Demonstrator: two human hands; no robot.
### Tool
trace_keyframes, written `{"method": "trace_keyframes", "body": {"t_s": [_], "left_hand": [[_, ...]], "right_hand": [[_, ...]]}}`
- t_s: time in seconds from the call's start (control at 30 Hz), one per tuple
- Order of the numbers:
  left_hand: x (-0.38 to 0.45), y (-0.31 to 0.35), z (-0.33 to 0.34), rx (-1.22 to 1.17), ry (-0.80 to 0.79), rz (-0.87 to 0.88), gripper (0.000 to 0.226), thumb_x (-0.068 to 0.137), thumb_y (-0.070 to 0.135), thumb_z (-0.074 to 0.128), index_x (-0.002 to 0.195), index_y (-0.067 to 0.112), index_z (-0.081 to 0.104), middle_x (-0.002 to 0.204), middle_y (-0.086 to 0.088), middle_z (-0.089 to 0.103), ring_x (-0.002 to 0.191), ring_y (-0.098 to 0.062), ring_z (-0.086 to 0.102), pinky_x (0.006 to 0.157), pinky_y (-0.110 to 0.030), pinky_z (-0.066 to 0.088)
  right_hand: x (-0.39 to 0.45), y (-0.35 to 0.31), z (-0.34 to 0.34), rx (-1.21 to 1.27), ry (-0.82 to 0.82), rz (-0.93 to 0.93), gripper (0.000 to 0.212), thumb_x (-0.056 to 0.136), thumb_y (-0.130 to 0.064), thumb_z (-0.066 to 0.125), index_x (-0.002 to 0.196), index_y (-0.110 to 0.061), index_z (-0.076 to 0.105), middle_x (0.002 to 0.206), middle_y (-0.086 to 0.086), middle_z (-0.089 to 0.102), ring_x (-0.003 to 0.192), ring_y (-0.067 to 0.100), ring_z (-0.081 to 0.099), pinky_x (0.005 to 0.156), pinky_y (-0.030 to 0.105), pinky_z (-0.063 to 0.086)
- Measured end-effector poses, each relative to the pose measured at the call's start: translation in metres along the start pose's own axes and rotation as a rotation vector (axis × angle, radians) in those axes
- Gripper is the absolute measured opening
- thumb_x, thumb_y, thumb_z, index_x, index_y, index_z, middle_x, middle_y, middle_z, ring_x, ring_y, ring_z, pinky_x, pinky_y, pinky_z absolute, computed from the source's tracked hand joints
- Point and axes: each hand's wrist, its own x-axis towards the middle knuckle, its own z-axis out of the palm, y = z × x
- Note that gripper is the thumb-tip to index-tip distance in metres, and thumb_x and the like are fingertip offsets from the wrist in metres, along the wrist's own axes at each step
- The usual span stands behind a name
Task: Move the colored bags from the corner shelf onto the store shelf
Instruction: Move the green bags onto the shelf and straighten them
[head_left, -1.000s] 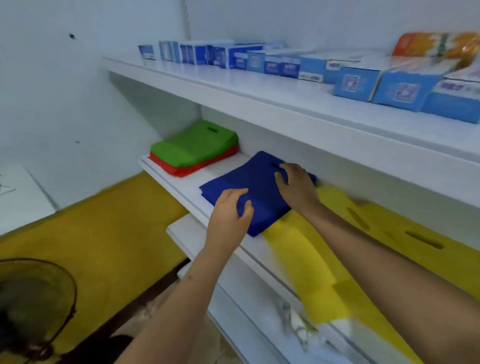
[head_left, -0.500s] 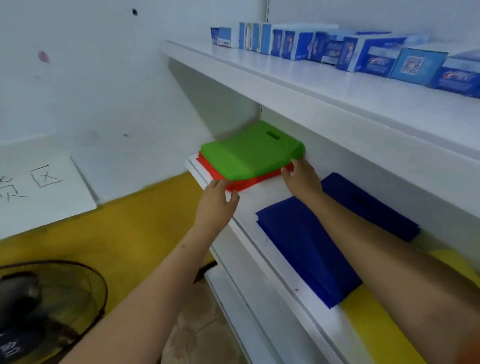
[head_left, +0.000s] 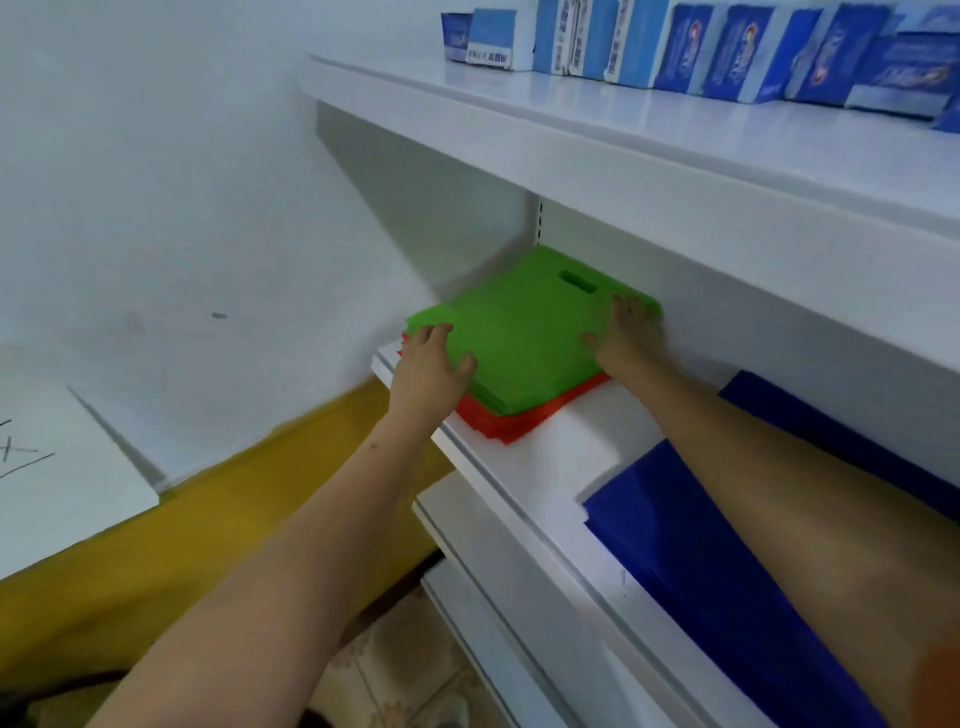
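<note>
Head view: both hands (head_left: 530, 353) flat on green bags (head_left: 524, 332)

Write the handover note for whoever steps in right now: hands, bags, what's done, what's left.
Left hand: flat on the front left corner of the green bags, thumb on top.
Right hand: fingers spread flat on their right edge.
Green bags lie on the red bags at the left end of the middle shelf. Blue bags lie flat further right.
Done: three stacks shelved.
Left: squaring the green stack; whether more bags wait cannot be told.
</note>
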Motion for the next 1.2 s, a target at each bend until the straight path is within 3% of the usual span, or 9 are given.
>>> {"method": "trace_keyframes", "body": {"t_s": [0.2,0.33,0.47,0.6,0.67,0.77,0.93,1.1,1.2], "left_hand": [[0.084,-0.042,0.012,0.168,-0.148,0.132,0.079,0.094,0.051,0.056,0.155,0.011,0.027,0.162,-0.009,0.025,0.15,-0.029,0.019,0.121,-0.047,0.019],[0.1,-0.065,0.03,0.312,-0.236,0.152,0.07,0.095,0.062,0.044,0.153,0.024,0.034,0.162,0.004,0.029,0.152,-0.024,0.011,0.119,-0.059,-0.004],[0.096,-0.055,0.034,0.33,-0.183,0.246,0.044,0.102,0.044,0.042,0.14,0.027,0.055,0.147,0.006,0.052,0.151,-0.024,0.02,0.117,-0.061,-0.007],[0.1,-0.037,0.025,0.071,-0.064,0.252,0.035,0.102,0.03,0.048,0.127,0.015,0.067,0.125,-0.014,0.068,0.136,-0.031,0.047,0.12,-0.056,0.016],[0.093,-0.018,0.023,-0.089,0.003,0.296,0.034,0.101,0.023,0.053,0.129,0.008,0.065,0.13,-0.021,0.063,0.125,-0.037,0.057,0.11,-0.053,0.039],[0.065,0.024,0.035,-0.298,0.054,0.405,0.036,0.099,0.013,0.056,0.132,0.002,0.061,0.132,-0.021,0.061,0.114,-0.039,0.064,0.098,-0.048,0.051],[-0.019,0.098,0.079,-0.502,0.029,0.585,0.037,0.101,0.016,0.052,0.132,-0.002,0.06,0.133,-0.017,0.061,0.122,-0.029,0.061,0.107,-0.032,0.043],[-0.137,0.179,0.109,-0.565,-0.151,0.654,0.037,0.1,0.016,0.054,0.135,0.006,0.06,0.14,-0.009,0.059,0.128,-0.024,0.057,0.106,-0.041,0.047],[-0.213,0.224,0.127,-0.561,-0.255,0.702,0.037,0.1,0.016,0.054,0.136,0.006,0.059,0.142,-0.008,0.057,0.133,-0.022,0.051,0.109,-0.033,0.042]], "right_hand": [[0.024,0.01,0.022,-0.167,-0.093,0.126,0.099,0.084,-0.064,0.055,0.153,-0.01,0.01,0.161,0.009,0.012,0.146,0.035,0.011,0.117,0.051,0.016],[0.026,0.004,0.033,-0.309,-0.001,0.115,0.071,0.092,-0.056,0.048,0.148,-0.016,0.033,0.156,0.004,0.029,0.143,0.034,0.021,0.115,0.044,0.019],[0.027,-0.012,0.045,-0.412,0.034,0.083,0.041,0.099,-0.028,0.038,0.138,-0.022,0.048,0.147,0.001,0.045,0.14,0.031,0.03,0.114,0.042,0.019],[0.019,-0.02,0.04,-0.183,0.052,0.05,0.041,0.097,-0.027,0.042,0.138,-0.026,0.05,0.144,0.002,0.048,0.136,0.03,0.037,0.111,0.037,0.024],[-0.001,-0.011,0.027,-0.02,0.085,0.099,0.043,0.099,-0.028,0.042,0.142,-0.024,0.047,0.145,0.005,0.046,0.134,0.03,0.04,0.109,0.035,0.028],[-0.05,0.019,-0.003,0.15,0.079,0.257,0.039,0.099,-0.019,0.044,0.137,-0.013,0.052,0.139,0.011,0.052,0.127,0.029,0.047,0.103,0.032,0.035],[-0.152,0.088,-0.066,0.051,0.361,0.345,0.029,0.097,-0.004,0.046,0.121,-0.006,0.062,0.118,0.012,0.062,0.11,0.03,0.056,0.09,0.032,0.047],[-0.28,0.194,-0.108,0.004,0.478,0.375,0.044,0.101,-0.023,0.038,0.144,-0.02,0.044,0.152,0.007,0.037,0.138,0.028,0.036,0.108,0.038,0.038],[-0.363,0.256,-0.135,-0.002,0.531,0.461,0.046,0.099,-0.026,0.038,0.144,-0.021,0.046,0.155,0.007,0.034,0.136,0.03,0.039,0.109,0.04,0.038]]}}
